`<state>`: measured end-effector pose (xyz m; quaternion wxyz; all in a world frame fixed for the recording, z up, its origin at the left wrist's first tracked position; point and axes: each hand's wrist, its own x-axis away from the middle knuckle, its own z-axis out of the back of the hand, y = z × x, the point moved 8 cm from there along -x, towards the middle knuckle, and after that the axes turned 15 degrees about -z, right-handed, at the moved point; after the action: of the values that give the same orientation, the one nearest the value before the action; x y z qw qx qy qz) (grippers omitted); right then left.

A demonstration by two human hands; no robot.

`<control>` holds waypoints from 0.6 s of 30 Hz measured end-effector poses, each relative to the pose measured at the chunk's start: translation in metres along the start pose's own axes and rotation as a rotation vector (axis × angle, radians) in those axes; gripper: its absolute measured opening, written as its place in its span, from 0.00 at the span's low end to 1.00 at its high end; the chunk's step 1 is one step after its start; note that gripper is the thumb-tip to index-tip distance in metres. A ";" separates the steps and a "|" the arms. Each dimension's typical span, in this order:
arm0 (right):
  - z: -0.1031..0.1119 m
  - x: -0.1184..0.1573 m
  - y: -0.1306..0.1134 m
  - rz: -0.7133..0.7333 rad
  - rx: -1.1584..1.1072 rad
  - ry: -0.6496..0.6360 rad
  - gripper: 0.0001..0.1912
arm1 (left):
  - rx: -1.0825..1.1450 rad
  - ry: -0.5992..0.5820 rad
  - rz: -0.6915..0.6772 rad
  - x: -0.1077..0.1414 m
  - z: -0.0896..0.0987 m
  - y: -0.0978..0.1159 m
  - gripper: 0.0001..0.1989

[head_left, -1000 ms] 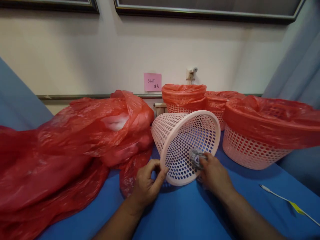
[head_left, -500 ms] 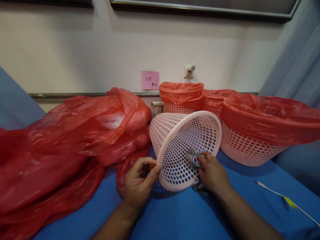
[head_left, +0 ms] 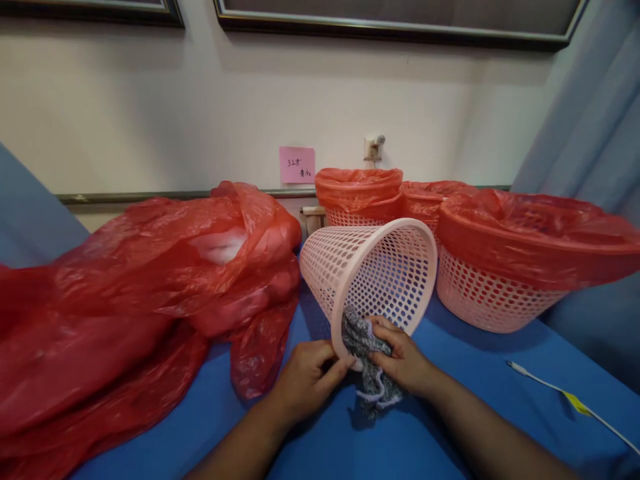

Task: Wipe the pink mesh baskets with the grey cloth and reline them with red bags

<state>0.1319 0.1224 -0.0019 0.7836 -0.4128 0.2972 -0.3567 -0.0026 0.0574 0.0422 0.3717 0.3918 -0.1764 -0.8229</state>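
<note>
The pink basket (head_left: 330, 267) is tipped on its side just beyond the fingers of the left hand (head_left: 310, 377), its mouth turned toward the person. Left thumb and fingers pinch its lower rim; the fingers of the right hand (head_left: 405, 360) are clamped on a speckled grey cloth (head_left: 373, 363), partly inside that mouth. Beneath both hands spreads a smooth blue table (head_left: 340, 450). Left of the left fingers sprawls a heap of red plastic (head_left: 145, 287). Beyond the fingers, behind the basket, stand two red-lined baskets (head_left: 359, 217), with a third lined basket (head_left: 493, 293) to the right. Right of the right fingers lies a white cable (head_left: 547, 384) with a yellow tag (head_left: 576, 403). Farthest from the fingers rises a pale wall (head_left: 225, 120) bearing a metal rail (head_left: 135, 198), a pink note (head_left: 297, 165), a socket (head_left: 371, 149) and dark frames (head_left: 395, 39), with blue curtains (head_left: 575, 133) at either side
</note>
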 end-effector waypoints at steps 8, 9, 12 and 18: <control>0.060 0.004 0.031 -0.396 0.726 0.342 0.26 | -0.294 0.436 -0.158 0.009 0.048 0.020 0.18; 0.066 0.006 0.034 -0.440 0.757 0.386 0.27 | -0.292 0.455 -0.148 0.010 0.049 0.020 0.17; 0.049 0.007 0.026 -0.367 0.592 0.310 0.28 | -0.256 0.488 -0.112 0.012 0.051 0.016 0.14; -0.016 0.012 -0.013 -0.045 -0.114 -0.099 0.32 | -0.105 0.590 0.024 0.019 0.062 -0.001 0.14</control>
<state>0.1225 0.1000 -0.0007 0.7643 -0.4806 0.2683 -0.3359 -0.0588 0.0438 0.0709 0.4362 0.5920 -0.0224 -0.6772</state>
